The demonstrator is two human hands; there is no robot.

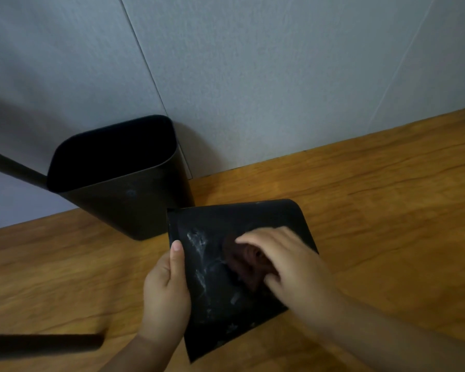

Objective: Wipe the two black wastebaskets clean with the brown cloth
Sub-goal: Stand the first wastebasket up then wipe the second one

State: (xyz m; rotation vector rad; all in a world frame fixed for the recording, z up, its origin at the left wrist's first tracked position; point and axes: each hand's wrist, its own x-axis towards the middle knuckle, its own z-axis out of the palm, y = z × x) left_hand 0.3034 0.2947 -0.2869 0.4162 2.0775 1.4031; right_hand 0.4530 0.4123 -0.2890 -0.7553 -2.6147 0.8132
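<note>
Hands [167,288] [287,267] on streaked wastebasket [215,296]; upright wastebasket [134,205] just behind.

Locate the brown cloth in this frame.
In the head view, the brown cloth lies low and right of centre, pressed under the right hand against the tilted wastebasket.
</note>
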